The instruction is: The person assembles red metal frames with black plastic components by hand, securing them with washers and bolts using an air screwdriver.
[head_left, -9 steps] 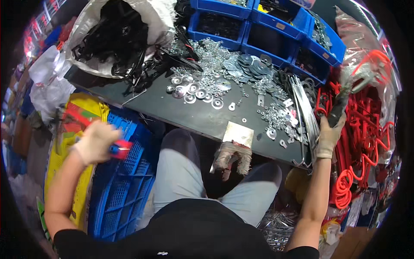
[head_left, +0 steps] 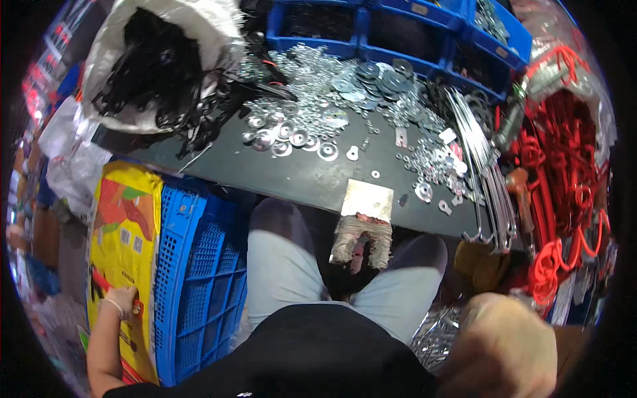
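Left hand: while I sit at the worktop (head_left: 292, 176), my left hand (head_left: 119, 302), lower left, pinches a small red piece (head_left: 136, 308) over the yellow sack (head_left: 123, 232).
Right hand: my right hand (head_left: 507, 348), lower right, is blurred; grip unclear.

Bright overhead light is glaring off the metal washers (head_left: 312, 126) mid-bench, while the bench's near edge is lying in shadow. The right hand (head_left: 507, 348) is smearing with blur, and fisheye distortion is bending the black-vignetted rim.

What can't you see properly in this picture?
Head view only:
- Right hand: a close pale blur, so its grip is unclear.
- Left hand: small near the rim, on the yellow sack; anything it holds is too small to tell.
- Blue bins: cut off by the top edge.
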A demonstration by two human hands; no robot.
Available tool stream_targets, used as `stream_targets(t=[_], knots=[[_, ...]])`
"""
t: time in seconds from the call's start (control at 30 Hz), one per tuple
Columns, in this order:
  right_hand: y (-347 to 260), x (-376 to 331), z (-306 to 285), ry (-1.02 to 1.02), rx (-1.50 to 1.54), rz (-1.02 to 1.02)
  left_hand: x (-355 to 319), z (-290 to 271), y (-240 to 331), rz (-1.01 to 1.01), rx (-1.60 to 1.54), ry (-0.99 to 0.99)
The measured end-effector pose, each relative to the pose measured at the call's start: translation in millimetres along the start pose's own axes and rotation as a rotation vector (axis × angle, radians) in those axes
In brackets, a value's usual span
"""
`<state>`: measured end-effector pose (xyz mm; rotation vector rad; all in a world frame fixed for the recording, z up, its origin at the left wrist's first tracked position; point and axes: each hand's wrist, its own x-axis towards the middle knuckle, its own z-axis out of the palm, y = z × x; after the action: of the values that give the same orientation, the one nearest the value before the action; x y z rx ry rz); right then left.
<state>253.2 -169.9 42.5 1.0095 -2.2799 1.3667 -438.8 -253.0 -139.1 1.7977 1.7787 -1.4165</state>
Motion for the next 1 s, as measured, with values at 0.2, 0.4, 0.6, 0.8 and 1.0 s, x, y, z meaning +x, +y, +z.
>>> stream_targets(t=[0.2,0.4,0.6,0.8,1.0], knots=[[33.5,59.1,-5.0,0.697,-0.33,0.075,24.6,-302.5,117.7,0.502,-0.066,1.547],[25.7,40.0,33.4,0.57,-0.287,0.114,78.0,-390.7,129.0,0.609,0.311,1.269],[80.6,-64.9,-17.1,0.889,-0.92,1.314,24.1,-409.1,83.9,0.664,-0.214,1.428],[142.0,-144.3,-63.3,0.516,-1.102,1.615,26.5,-386.4,55.0,0.336,-1.179,1.424],[149.0,-131.9,-53.9,0.789,-1.252,1.553,37.8,-357.8,165.2,0.763,-0.412,1.618]])
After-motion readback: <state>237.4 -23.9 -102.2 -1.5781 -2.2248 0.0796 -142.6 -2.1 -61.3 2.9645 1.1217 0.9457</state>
